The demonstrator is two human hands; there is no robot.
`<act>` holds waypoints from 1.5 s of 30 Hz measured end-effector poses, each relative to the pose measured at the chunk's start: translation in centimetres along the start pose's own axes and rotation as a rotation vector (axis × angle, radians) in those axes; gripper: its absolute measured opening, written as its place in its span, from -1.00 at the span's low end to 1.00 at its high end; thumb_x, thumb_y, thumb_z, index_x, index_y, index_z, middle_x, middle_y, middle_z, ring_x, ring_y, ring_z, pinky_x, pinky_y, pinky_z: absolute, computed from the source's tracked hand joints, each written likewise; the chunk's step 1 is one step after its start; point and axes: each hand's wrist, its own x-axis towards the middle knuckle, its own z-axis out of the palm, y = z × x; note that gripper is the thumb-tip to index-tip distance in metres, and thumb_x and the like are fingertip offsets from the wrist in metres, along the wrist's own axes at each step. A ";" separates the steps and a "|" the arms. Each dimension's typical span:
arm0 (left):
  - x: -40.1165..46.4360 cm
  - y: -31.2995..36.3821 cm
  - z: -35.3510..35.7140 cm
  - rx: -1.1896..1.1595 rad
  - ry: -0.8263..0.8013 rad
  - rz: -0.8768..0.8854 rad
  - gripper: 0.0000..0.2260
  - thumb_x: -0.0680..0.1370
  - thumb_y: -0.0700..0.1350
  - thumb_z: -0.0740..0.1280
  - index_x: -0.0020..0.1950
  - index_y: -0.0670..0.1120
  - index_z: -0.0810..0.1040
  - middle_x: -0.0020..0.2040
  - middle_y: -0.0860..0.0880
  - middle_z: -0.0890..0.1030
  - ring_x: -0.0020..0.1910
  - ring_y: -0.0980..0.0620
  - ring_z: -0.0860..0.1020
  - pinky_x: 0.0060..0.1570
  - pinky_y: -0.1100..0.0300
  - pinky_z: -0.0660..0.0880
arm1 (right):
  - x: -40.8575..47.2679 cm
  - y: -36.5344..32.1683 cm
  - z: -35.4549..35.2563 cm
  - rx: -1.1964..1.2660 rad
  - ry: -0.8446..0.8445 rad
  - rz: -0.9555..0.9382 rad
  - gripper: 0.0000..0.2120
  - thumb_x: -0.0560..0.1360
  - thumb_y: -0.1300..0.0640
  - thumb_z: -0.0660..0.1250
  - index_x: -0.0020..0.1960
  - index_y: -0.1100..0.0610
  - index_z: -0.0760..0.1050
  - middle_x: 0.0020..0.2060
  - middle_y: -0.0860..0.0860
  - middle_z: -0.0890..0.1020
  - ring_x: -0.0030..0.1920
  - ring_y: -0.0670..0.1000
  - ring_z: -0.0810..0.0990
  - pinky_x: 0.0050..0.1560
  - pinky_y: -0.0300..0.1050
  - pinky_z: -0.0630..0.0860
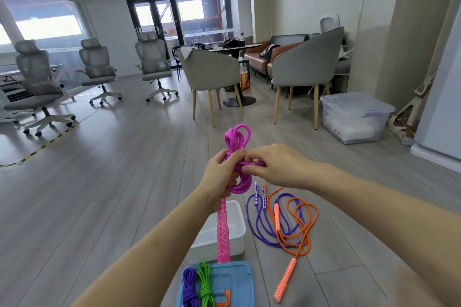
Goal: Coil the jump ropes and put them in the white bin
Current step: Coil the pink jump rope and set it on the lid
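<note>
The person stands over the floor with both arms stretched out in front. The left hand (220,177) grips a bundle of pink jump rope (237,147), fingers curled round the folded loops, which stick up above the fist and bulge out below it. One pink patterned handle (222,232) hangs straight down from that fist. The right hand (277,166) pinches a strand of the same pink rope, pulled sideways across the middle of the bundle, just beside the left thumb.

Below the hands, the white bin (232,237) sits on the grey wooden floor (112,194), partly hidden by the hanging handle; nothing shows in the part of it I can see. Just to its right lie a purple jump rope (259,222) and an orange jump rope (299,232), loose and tangled over each other, the orange one's handle pointing toward the person.

Nearer the person's feet is a blue lid (234,281) with a coiled purple rope (189,286) and a coiled green rope (205,284) lying side by side on it, and something orange at its near edge.

Further off stand grey office chairs (97,67), two padded armchairs (212,70) at a round table, and a clear storage box (354,117) by the wall.
</note>
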 end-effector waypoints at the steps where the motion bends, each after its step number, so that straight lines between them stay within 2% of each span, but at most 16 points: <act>1: 0.2 -0.2 -0.1 0.000 0.013 0.002 -0.79 0.60 0.10 0.40 -0.04 -0.02 0.54 -0.40 0.04 0.36 -0.50 0.11 0.24 -0.58 0.26 0.15 | 0.0 -0.2 0.1 -0.043 0.017 -0.029 -0.79 0.65 -0.18 0.24 0.10 -0.13 0.60 -0.22 -0.19 0.60 -0.21 -0.14 0.52 -0.23 -0.12 0.38; 5: 0.2 -0.8 -0.7 -0.006 0.021 -0.008 -0.82 0.61 0.04 0.40 -0.01 -0.07 0.54 -0.40 0.02 0.35 -0.51 0.11 0.25 -0.58 0.26 0.17 | 0.0 -0.6 0.1 -0.075 0.027 -0.087 -0.79 0.68 -0.14 0.20 -0.07 -0.18 0.54 -0.36 -0.23 0.50 -0.31 -0.18 0.49 -0.29 -0.15 0.32; 9: 0.6 -1.3 -1.5 0.037 0.055 -0.049 -0.77 0.60 0.06 0.39 0.04 -0.11 0.59 -0.41 0.02 0.41 -0.51 0.09 0.29 -0.55 0.26 0.21 | -0.3 -1.1 0.3 -0.100 0.006 -0.124 -0.70 0.67 -0.12 0.21 -0.22 -0.10 0.46 -0.41 -0.15 0.50 -0.34 -0.09 0.51 -0.29 -0.09 0.43; 12: 0.8 -1.8 -2.1 0.077 0.100 -0.078 -0.76 0.60 0.05 0.38 0.02 -0.13 0.57 -0.39 -0.02 0.44 -0.53 0.09 0.33 -0.57 0.28 0.25 | -0.6 -1.8 0.5 -0.126 -0.035 -0.147 -0.65 0.67 -0.09 0.21 -0.28 -0.08 0.40 -0.43 -0.11 0.49 -0.36 -0.05 0.49 -0.29 -0.06 0.43; 15: 1.1 -1.9 -2.6 0.139 0.089 -0.103 -0.74 0.60 0.09 0.38 -0.02 -0.11 0.56 -0.41 0.00 0.45 -0.53 0.10 0.34 -0.56 0.28 0.27 | -0.7 -2.2 0.4 -0.142 -0.034 -0.168 -0.67 0.67 -0.08 0.21 -0.24 -0.04 0.46 -0.43 -0.10 0.50 -0.36 -0.05 0.49 -0.30 -0.06 0.43; 20: 1.1 -0.9 -3.0 0.187 -0.082 -0.044 -0.66 0.60 0.23 0.34 0.03 -0.05 0.52 -0.39 0.03 0.41 -0.49 0.08 0.28 -0.50 0.22 0.18 | -1.0 0.5 -1.0 -0.039 0.036 -0.055 -0.74 0.67 -0.12 0.21 -0.12 -0.07 0.53 -0.31 -0.10 0.59 -0.25 -0.10 0.54 -0.27 -0.05 0.43; 22: 1.0 -0.9 -3.0 0.191 -0.147 -0.005 -0.61 0.59 0.28 0.33 0.06 -0.05 0.50 -0.37 0.04 0.36 -0.46 0.08 0.25 -0.49 0.20 0.13 | -1.0 1.7 -1.0 -0.034 0.042 -0.019 -0.76 0.68 -0.12 0.20 -0.10 -0.10 0.52 -0.31 -0.13 0.57 -0.25 -0.13 0.52 -0.27 -0.07 0.37; 25: 0.7 -1.1 -2.9 0.082 -0.266 0.023 -0.65 0.59 0.22 0.33 0.11 -0.06 0.50 -0.33 0.03 0.26 -0.41 0.09 0.17 -0.51 0.19 0.05 | -0.7 2.6 -0.5 0.047 0.061 0.002 -0.81 0.69 -0.10 0.21 -0.09 -0.16 0.47 -0.31 -0.16 0.54 -0.25 -0.15 0.50 -0.24 -0.08 0.39; 27: 0.6 -0.8 -2.6 -0.009 -0.315 0.023 -0.68 0.59 0.16 0.35 0.14 -0.07 0.55 -0.31 0.04 0.23 -0.39 0.10 0.14 -0.52 0.23 0.04 | -0.5 3.1 -0.3 0.176 0.098 0.005 -0.83 0.68 -0.07 0.24 -0.07 -0.13 0.51 -0.29 -0.15 0.56 -0.24 -0.14 0.50 -0.22 -0.13 0.40; 31: 0.5 0.7 -1.6 -0.114 -0.335 0.009 -0.76 0.65 0.13 0.29 0.10 -0.02 0.60 -0.33 0.07 0.23 -0.41 0.13 0.12 -0.51 0.24 0.02 | -0.2 3.9 0.5 0.394 0.157 0.032 -0.83 0.66 -0.06 0.28 0.00 -0.01 0.55 -0.26 0.03 0.56 -0.30 -0.14 0.43 -0.25 -0.24 0.36; 33: 0.3 1.6 -1.2 -0.173 -0.327 0.008 -0.77 0.66 0.13 0.28 -0.04 0.01 0.58 -0.33 0.06 0.20 -0.44 0.15 0.12 -0.55 0.28 0.02 | 0.1 4.2 1.2 0.421 0.166 0.042 -0.85 0.66 -0.02 0.30 -0.01 0.03 0.53 -0.23 0.08 0.56 -0.26 -0.03 0.46 -0.20 -0.13 0.41; 35: 0.2 2.4 -0.8 -0.241 -0.318 0.007 -0.75 0.66 0.13 0.29 -0.15 0.03 0.54 -0.34 0.05 0.20 -0.47 0.17 0.13 -0.60 0.32 0.05 | 0.4 4.2 2.0 0.456 0.164 0.051 -0.90 0.64 0.04 0.35 0.01 0.07 0.55 -0.18 0.06 0.59 -0.18 0.02 0.53 -0.10 -0.02 0.50; 38: 0.1 3.2 -0.4 -0.341 -0.314 -0.005 -0.74 0.64 0.14 0.30 -0.14 0.00 0.50 -0.35 0.04 0.22 -0.51 0.18 0.17 -0.63 0.34 0.07 | 0.5 4.4 3.4 0.519 0.079 0.102 -0.84 0.60 0.07 0.42 0.16 0.05 0.58 -0.04 0.00 0.66 -0.03 -0.01 0.61 0.06 -0.07 0.55; 40: 0.1 3.5 -0.4 -0.391 -0.302 -0.017 -0.73 0.64 0.14 0.30 -0.14 0.00 0.51 -0.36 0.05 0.23 -0.51 0.19 0.20 -0.63 0.35 0.07 | 0.3 4.8 4.6 0.520 -0.053 0.179 -0.84 0.58 0.09 0.44 0.15 0.01 0.57 -0.02 0.02 0.67 0.00 0.04 0.63 0.13 -0.01 0.59; 42: 0.1 3.7 -0.4 -0.438 -0.282 -0.026 -0.73 0.64 0.14 0.30 -0.15 0.01 0.52 -0.36 0.06 0.23 -0.51 0.20 0.21 -0.64 0.36 0.07 | 0.0 5.2 5.6 0.488 -0.180 0.216 -0.87 0.58 0.11 0.44 0.06 -0.09 0.55 -0.06 -0.03 0.66 -0.05 -0.02 0.64 0.09 -0.01 0.60; 45: 0.3 3.6 -0.5 -0.506 -0.258 -0.058 -0.73 0.64 0.14 0.30 -0.14 0.00 0.52 -0.37 0.07 0.24 -0.51 0.21 0.22 -0.66 0.38 0.09 | 0.1 5.3 6.4 0.525 -0.168 0.306 -0.85 0.62 0.04 0.37 0.18 -0.08 0.51 -0.09 0.01 0.67 -0.15 0.03 0.64 -0.07 -0.01 0.58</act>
